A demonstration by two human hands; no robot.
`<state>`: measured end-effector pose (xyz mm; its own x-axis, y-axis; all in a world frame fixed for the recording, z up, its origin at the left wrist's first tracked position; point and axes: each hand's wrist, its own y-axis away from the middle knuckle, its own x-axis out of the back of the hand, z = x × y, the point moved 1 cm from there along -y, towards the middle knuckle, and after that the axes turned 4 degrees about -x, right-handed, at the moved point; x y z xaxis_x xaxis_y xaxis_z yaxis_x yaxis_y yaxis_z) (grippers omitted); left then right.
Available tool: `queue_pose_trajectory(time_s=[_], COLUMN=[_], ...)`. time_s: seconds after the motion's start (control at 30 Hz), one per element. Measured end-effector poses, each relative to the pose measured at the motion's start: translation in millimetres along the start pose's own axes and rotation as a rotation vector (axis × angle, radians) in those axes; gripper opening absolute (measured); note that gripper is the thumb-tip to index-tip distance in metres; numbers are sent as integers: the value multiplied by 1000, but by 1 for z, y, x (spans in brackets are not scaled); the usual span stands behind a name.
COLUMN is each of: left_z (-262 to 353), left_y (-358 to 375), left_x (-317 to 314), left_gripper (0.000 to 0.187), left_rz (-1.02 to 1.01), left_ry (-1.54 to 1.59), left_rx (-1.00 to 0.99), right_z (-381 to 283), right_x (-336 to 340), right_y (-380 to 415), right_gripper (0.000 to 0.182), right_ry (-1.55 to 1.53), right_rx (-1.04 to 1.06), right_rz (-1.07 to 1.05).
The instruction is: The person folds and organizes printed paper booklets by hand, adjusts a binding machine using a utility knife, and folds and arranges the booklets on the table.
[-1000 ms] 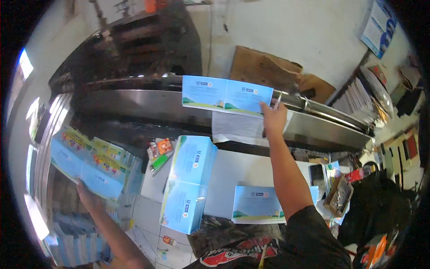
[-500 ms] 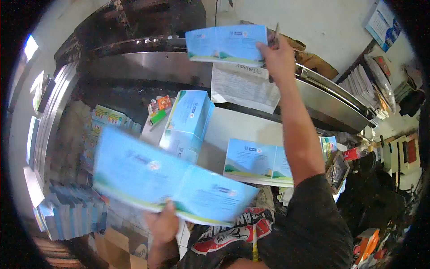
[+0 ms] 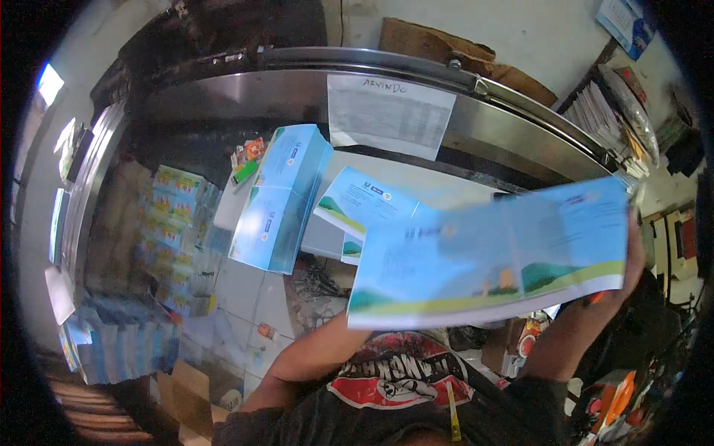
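A wide stack of light-blue printed sheets (image 3: 476,260), with green hills along its lower edge, is held up in front of me, slightly blurred. My right hand (image 3: 634,253) grips its right end, mostly behind the paper. My left forearm runs up beneath the stack's left side; the hand itself is hidden behind the sheets. Partly covered by them, another pile of the same prints (image 3: 368,195) lies on the white work surface (image 3: 439,175). To the left stands a tall, neat block of matching blue prints (image 3: 282,197).
A green-and-orange packet (image 3: 245,172) lies beside the tall block. Bundles of small printed packs (image 3: 175,230) and a row of blue-edged stacks (image 3: 123,346) are at the left. A handwritten paper (image 3: 390,111) hangs on the metal rail. A cardboard box (image 3: 186,398) sits below.
My right hand has come down from the upper rail to the right end of the sheets. The held prints have moved from left to right, and my left hand has gone behind them.
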<state>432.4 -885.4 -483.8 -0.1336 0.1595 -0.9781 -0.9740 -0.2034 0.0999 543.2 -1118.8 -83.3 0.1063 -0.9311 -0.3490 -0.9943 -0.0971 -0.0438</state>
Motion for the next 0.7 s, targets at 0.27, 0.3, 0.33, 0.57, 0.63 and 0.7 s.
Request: queue_pose_trajectory(time_s=[0.27, 0.3, 0.33, 0.57, 0.63, 0.7], left_z=[83, 90, 95, 116, 110, 113], left_y=[14, 18, 22, 60, 74, 89], left_x=[-156, -163, -167, -176, -177, -185], left_gripper=[75, 77, 78, 89, 88, 83], left_rz=[82, 91, 99, 201, 470, 332], left_ry=[-283, -268, -236, -173, -725, -1390], left_rx=[71, 69, 70, -81, -378, -709], right_z=[172, 174, 175, 201, 207, 205], right_x=[31, 26, 20, 33, 39, 25], right_y=[0, -1, 0, -10, -8, -8], right_gripper=[18, 18, 17, 22, 26, 25], right_ry=[-384, -391, -390, -376, -313, -299], right_rx=[-526, -529, -512, -341, -279, -253], right_rz=[153, 139, 165, 241, 177, 165])
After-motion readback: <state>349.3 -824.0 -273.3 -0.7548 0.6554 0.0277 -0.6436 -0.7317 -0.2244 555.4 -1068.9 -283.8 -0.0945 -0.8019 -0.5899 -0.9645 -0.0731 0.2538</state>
